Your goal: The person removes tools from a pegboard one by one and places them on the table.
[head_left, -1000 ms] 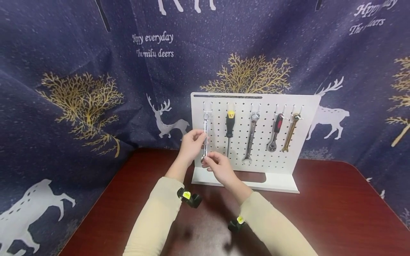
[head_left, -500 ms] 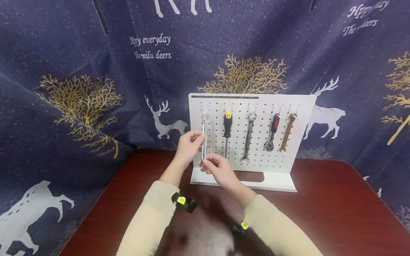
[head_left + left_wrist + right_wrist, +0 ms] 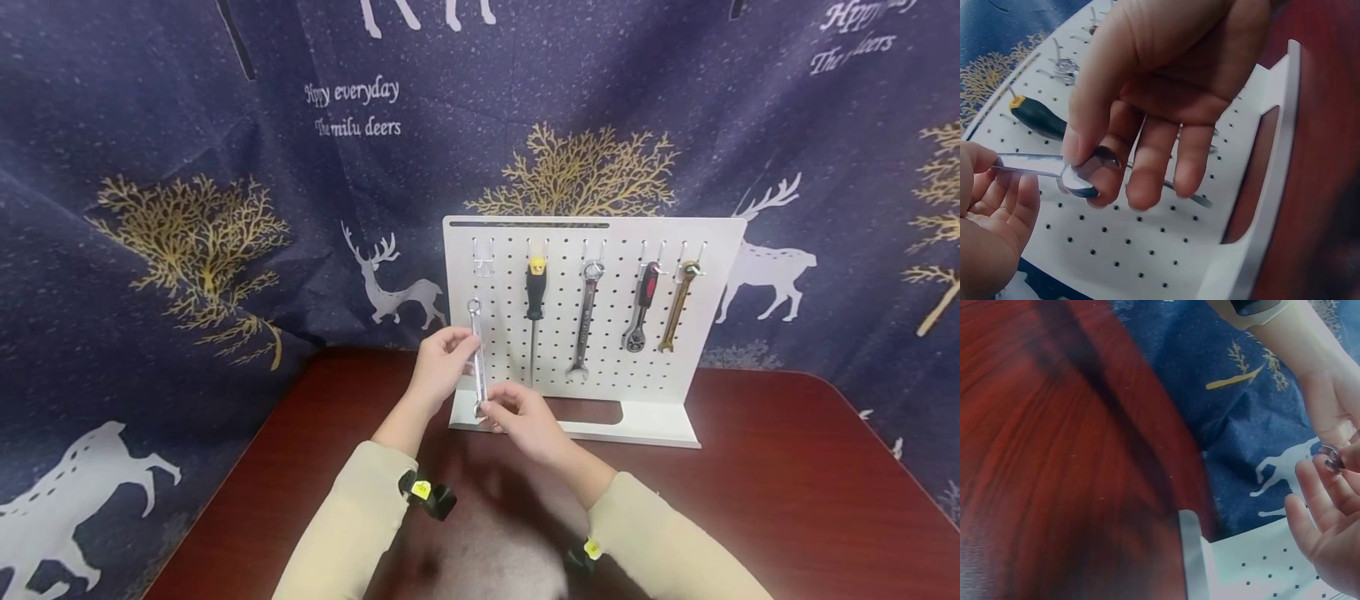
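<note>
Upright in front of the pegboard's left side is a silver combination wrench (image 3: 478, 364), its ring end up and its open end down. My left hand (image 3: 442, 364) pinches the shaft between thumb and fingers. Lower down, my right hand (image 3: 529, 423) pinches the open end, which shows closely in the left wrist view between the right thumb and index finger (image 3: 1110, 184); the other right fingers extend loosely. The ring end sits below the leftmost clear hook (image 3: 483, 260), apart from it. In the right wrist view only the wrench's tip (image 3: 1333, 464) shows.
On the white pegboard (image 3: 495, 229) hang a yellow-and-black screwdriver (image 3: 536, 287), a larger silver wrench (image 3: 585, 325), a red-and-black ratchet (image 3: 643, 308) and a bronze-coloured wrench (image 3: 678, 308). The board stands on a red-brown table (image 3: 780, 483), before a blue printed cloth (image 3: 315, 275).
The wrench's ring end was at the leftmost hook; it has come off and moved down below it. Both hands have lowered with the wrench, keeping their grip.
</note>
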Available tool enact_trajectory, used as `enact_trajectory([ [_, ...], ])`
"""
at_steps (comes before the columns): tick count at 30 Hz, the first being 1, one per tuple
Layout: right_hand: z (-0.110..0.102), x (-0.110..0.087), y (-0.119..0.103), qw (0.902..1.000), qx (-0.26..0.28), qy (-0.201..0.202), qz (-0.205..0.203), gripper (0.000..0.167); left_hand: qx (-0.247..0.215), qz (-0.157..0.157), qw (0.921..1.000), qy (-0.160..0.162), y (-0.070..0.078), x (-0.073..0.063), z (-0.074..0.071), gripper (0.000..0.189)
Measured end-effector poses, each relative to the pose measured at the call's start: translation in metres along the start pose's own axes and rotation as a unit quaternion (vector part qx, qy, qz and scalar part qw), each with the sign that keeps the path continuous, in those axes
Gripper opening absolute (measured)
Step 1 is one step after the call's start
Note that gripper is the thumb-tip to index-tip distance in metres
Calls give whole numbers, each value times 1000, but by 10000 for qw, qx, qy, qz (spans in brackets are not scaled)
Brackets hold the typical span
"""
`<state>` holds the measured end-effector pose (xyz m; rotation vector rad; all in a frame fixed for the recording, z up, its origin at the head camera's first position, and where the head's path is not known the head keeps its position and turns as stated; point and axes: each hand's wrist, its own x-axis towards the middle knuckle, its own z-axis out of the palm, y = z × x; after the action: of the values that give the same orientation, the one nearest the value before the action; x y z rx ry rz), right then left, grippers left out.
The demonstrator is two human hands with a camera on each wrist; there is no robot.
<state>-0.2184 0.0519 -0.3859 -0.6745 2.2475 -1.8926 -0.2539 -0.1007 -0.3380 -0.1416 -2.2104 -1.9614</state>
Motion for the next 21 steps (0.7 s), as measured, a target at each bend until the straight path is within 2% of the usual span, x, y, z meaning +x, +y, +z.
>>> enact_trajectory([
  [7,5,-7,9,9995,119,-265,125,27,-100,-297,9995,-24,-18,-10,0,21],
  [11,6,-10,12,9987,132,-409,269,31,-5,-474,9988,-92,-28,-14,-1,22],
  [21,6,-18,14,9954,76,-586,750,35,-115,-828,9956,-418,-50,-28,-5,26],
])
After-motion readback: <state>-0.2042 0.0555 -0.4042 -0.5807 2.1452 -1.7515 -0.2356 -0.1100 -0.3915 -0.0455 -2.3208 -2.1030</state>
